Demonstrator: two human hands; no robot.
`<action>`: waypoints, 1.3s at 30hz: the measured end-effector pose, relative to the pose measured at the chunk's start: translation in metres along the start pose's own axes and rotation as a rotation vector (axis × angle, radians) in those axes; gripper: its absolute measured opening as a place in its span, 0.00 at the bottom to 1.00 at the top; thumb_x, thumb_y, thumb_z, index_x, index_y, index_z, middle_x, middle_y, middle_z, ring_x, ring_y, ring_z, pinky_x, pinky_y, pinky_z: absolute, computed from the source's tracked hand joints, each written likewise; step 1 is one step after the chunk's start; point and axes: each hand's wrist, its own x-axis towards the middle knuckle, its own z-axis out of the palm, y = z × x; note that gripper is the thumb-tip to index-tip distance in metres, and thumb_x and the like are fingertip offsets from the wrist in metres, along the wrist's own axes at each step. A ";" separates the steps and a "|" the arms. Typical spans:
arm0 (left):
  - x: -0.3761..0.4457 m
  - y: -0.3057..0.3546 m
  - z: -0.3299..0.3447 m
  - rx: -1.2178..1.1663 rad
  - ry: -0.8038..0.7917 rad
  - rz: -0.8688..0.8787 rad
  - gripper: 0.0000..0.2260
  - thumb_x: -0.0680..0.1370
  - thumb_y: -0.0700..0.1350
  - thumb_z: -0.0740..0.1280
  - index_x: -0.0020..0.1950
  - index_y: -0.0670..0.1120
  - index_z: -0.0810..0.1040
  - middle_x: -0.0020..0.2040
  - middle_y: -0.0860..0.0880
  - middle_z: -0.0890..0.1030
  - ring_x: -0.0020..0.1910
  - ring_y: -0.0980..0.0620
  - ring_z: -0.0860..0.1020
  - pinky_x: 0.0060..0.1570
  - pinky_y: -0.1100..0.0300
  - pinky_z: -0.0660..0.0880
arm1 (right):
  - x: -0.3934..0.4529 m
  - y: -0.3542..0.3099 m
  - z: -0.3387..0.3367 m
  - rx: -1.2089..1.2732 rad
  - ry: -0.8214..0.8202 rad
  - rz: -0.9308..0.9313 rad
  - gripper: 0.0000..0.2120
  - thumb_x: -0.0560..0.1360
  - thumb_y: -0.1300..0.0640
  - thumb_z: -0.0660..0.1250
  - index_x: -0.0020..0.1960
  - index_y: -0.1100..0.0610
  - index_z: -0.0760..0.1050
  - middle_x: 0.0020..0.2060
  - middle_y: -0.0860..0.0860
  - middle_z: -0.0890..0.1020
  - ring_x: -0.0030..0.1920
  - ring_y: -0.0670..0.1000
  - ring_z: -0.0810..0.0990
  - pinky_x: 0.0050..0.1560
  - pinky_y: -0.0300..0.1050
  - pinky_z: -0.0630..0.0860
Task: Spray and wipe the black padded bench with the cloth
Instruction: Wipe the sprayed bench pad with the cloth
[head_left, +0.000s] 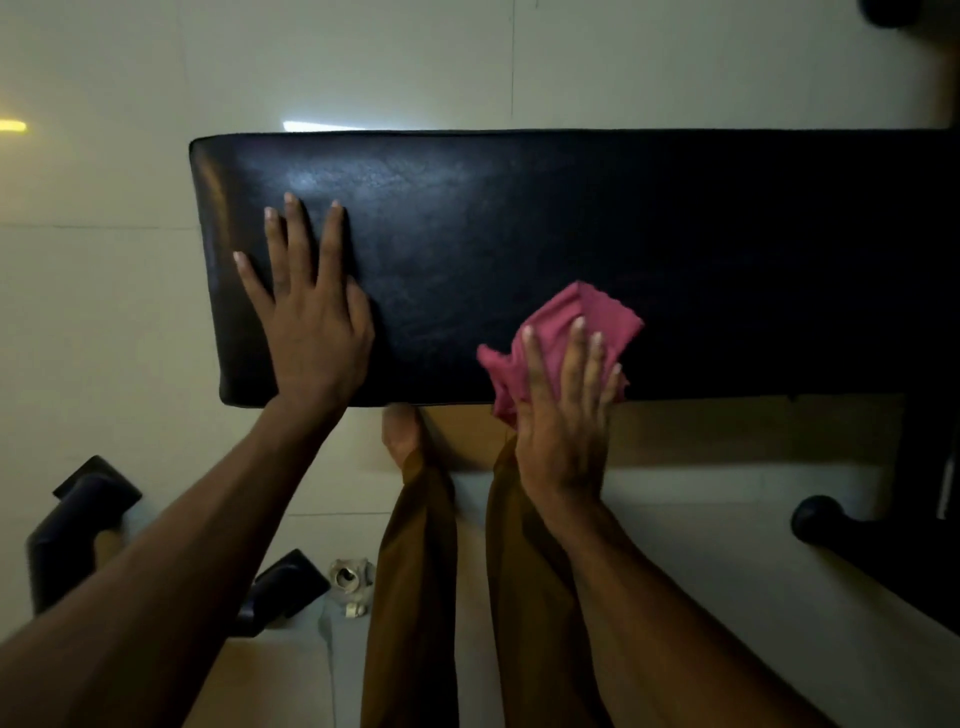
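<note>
Our forearms fill the bottom of the head view, reaching over our brown trouser legs (415, 571) to the bench (571, 223), which lies crosswise before us. We rest our left hand (306, 312) flat and empty on the bench's left end, fingers spread, gripping nothing. Our right hand (563, 410) presses the pink cloth (576, 317) onto the bench's near edge, fingers open rather than closed around it. Part of the cloth hangs past that edge, so we judge a hard stroke could slide it off. We see no spray bottle, and the bench's dim right half could hide missed patches.
</note>
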 end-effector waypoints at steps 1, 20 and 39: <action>-0.001 0.005 0.000 0.018 -0.005 0.051 0.28 0.84 0.48 0.54 0.84 0.50 0.51 0.84 0.42 0.49 0.83 0.41 0.46 0.78 0.35 0.43 | 0.000 0.019 -0.004 -0.023 -0.006 -0.115 0.34 0.77 0.44 0.57 0.81 0.50 0.54 0.79 0.58 0.51 0.79 0.61 0.48 0.76 0.67 0.51; -0.012 0.055 0.030 0.121 -0.138 0.239 0.32 0.84 0.58 0.50 0.84 0.46 0.45 0.84 0.43 0.46 0.83 0.46 0.44 0.79 0.37 0.44 | 0.170 0.052 -0.059 -0.005 0.129 0.280 0.28 0.82 0.37 0.44 0.81 0.43 0.50 0.81 0.55 0.49 0.81 0.58 0.46 0.78 0.66 0.43; -0.014 0.059 0.032 0.135 -0.078 0.214 0.31 0.84 0.57 0.50 0.84 0.46 0.49 0.84 0.43 0.49 0.83 0.46 0.46 0.80 0.39 0.44 | 0.116 0.042 -0.044 -0.113 0.063 -0.224 0.28 0.83 0.40 0.47 0.81 0.49 0.53 0.80 0.59 0.55 0.80 0.61 0.53 0.79 0.62 0.47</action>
